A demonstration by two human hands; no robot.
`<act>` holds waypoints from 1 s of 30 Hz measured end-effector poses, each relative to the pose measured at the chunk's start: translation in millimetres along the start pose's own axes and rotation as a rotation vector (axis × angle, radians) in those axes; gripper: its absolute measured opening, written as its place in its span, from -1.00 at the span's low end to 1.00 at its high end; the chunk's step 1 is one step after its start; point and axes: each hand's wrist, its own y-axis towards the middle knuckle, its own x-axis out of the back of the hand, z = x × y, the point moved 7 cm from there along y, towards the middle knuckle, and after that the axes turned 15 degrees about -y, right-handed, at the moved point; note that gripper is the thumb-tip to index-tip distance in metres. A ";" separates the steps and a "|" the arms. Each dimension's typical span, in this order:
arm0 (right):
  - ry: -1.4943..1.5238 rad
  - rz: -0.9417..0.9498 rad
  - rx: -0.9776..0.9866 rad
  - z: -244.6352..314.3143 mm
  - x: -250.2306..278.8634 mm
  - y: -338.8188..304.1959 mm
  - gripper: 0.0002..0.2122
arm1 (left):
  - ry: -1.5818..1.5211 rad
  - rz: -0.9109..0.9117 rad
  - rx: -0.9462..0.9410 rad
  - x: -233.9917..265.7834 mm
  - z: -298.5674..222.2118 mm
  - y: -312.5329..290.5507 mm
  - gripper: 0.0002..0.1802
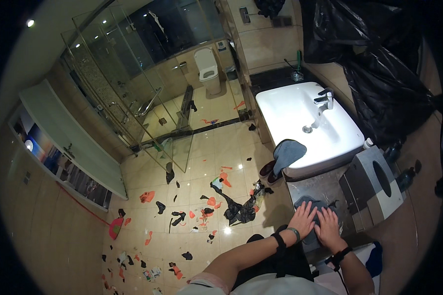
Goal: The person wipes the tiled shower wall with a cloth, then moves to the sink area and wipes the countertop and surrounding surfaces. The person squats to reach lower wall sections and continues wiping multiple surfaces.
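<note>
My left hand (302, 219) and my right hand (328, 227) lie flat, fingers spread, side by side on a dark grey cloth (311, 202) spread on the dark counter (314, 187). Neither hand grips the cloth; both press on top of it. A second grey cloth (288, 152) hangs over the front edge of the white sink (285, 110), beyond my hands. Water runs from the chrome tap (324, 102) toward the drain.
A grey and white tissue box (371, 189) stands right of my hands. Black plastic sheeting (374, 59) covers the wall above. Several red, black and white scraps (206, 206) litter the tiled floor. A glass shower enclosure (133, 93) and toilet (207, 69) stand far off.
</note>
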 end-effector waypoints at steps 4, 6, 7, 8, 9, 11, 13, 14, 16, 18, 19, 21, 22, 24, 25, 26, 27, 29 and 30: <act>-0.045 -0.036 -0.026 -13.9 -3.7 15.7 -0.48 | 0.027 -0.038 0.031 -3.3 4.6 25.3 -0.34; -0.054 -0.031 -0.035 -13.6 -3.0 15.3 -0.48 | 0.025 -0.031 0.050 -2.6 5.3 25.6 -0.34; -0.049 -0.024 -0.029 -10.8 -1.7 11.5 -0.48 | 0.016 -0.010 0.051 -4.1 3.7 22.5 -0.33; -0.041 -0.019 -0.022 -6.6 -0.2 6.2 -0.48 | 0.010 0.012 0.052 -2.8 1.1 15.3 -0.33; -0.033 -0.013 -0.023 -5.0 -0.8 -1.6 -0.47 | 0.004 0.038 0.049 -1.3 -3.8 7.5 -0.33; -0.037 0.020 -0.006 -0.4 -5.3 -18.3 -0.46 | 0.017 0.124 0.049 -0.5 -12.8 -10.3 -0.31; -0.034 0.040 0.001 4.8 -6.1 -27.8 -0.46 | 0.001 0.109 0.028 -4.7 -14.9 -23.2 -0.31; -0.030 0.037 0.010 6.3 -4.5 -29.0 -0.46 | -0.012 0.100 0.021 -4.2 -14.8 -24.7 -0.31; -0.020 0.033 0.025 6.3 -1.9 -27.8 -0.46 | -0.038 0.086 0.007 -3.4 -13.8 -24.3 -0.30; -0.009 0.044 0.001 -0.5 -2.3 -17.9 -0.46 | -0.057 0.084 -0.013 2.3 -9.3 -12.4 -0.30; -0.003 0.050 -0.010 -5.0 -3.9 -13.7 -0.47 | -0.067 0.084 -0.021 2.3 -7.2 -5.7 -0.30; -0.010 0.009 -0.026 -15.3 -6.9 0.9 -0.47 | -0.041 0.038 -0.030 1.8 0.4 14.0 -0.32; -0.018 0.001 -0.038 -20.7 -8.9 9.6 -0.48 | -0.019 0.033 -0.018 1.4 4.8 24.5 -0.32; -0.019 -0.032 -0.069 -32.0 -9.1 26.8 -0.49 | 0.022 0.028 0.025 2.1 9.7 45.5 -0.34; -0.025 -0.029 -0.074 -32.1 -11.6 32.7 -0.49 | 0.028 0.029 0.056 1.8 12.9 49.8 -0.34; -0.032 -0.022 -0.082 -34.5 -14.2 37.1 -0.50 | 0.030 0.033 0.085 3.7 13.1 54.0 -0.34; -0.039 -0.015 -0.090 -37.2 -16.5 41.5 -0.50 | 0.031 0.037 0.114 5.7 13.1 57.6 -0.34; -0.053 -0.034 -0.080 -36.9 -19.9 39.2 -0.48 | 0.041 0.065 0.120 6.2 12.6 56.0 -0.35; -0.048 -0.035 -0.069 -33.9 -18.9 34.9 -0.48 | 0.047 0.068 0.118 3.0 12.5 50.5 -0.34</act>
